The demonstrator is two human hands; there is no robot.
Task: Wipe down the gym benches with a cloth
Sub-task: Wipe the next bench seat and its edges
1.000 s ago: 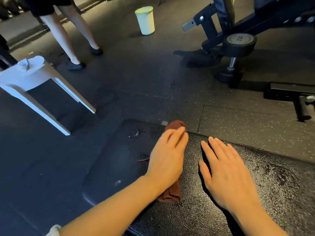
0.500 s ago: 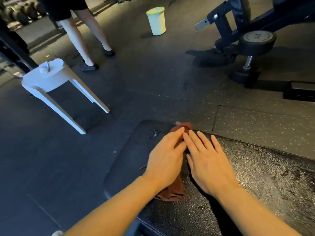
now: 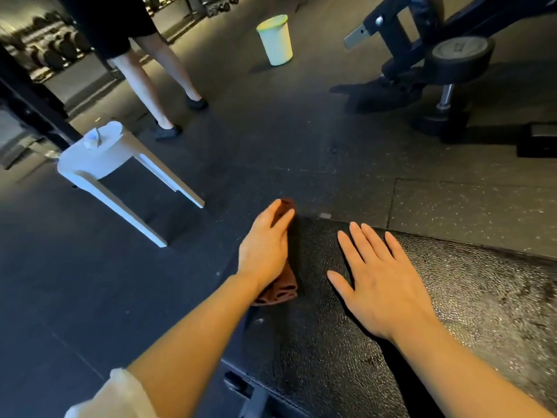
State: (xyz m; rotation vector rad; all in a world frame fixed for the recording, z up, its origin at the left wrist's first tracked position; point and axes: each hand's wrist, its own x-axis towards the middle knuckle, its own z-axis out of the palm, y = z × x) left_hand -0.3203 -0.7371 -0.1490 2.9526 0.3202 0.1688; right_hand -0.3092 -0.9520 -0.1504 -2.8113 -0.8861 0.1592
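A dim gym floor of dark speckled rubber mats (image 3: 301,140), with a black padded bench (image 3: 376,342) filling the lower right. At the bench's left end, the left hand (image 3: 265,245) lies on a folded brown cloth (image 3: 281,292), fingers close together and bent slightly over its far tip, which pokes out past the fingertips at the edge of the pad; the cloth's rolled near end shows below the wrist. The right hand (image 3: 379,282) rests flat on the pad just beside it, fingers straight and a little spread, holding nothing and not touching the cloth. The pad's pebbled surface glistens toward the right (whether from wetness or light cannot be told). Beyond, a white stool (image 3: 99,158) stands to the left, near a second person's bare legs (image 3: 150,82) in dark flat shoes. A pale bucket (image 3: 275,40) sits farther back. At upper right, a dumbbell (image 3: 458,58) stands on end beside a black machine frame (image 3: 401,28); markings on its top face are too blurred to read.
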